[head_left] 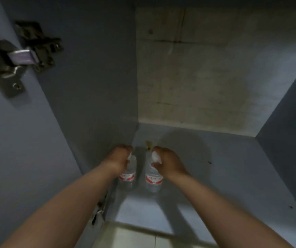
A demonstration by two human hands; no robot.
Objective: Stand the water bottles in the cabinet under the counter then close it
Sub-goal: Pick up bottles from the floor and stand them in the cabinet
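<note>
Two clear water bottles with red-and-white labels stand upright side by side on the grey cabinet floor (215, 176), near the left wall. My left hand (119, 158) grips the top of the left bottle (127, 178), hiding its cap. My right hand (166, 161) is closed around the neck of the right bottle (153, 179), whose white cap shows by my thumb. Both arms reach into the cabinet from below the frame.
The open cabinet door (18, 140) stands at the left, with a metal hinge (18, 54) high up and another hinge (99, 210) low by my left forearm. The back wall (206, 68) is stained and pale. The right side wall (290, 113) is grey. Tiled floor (134, 237) shows in front.
</note>
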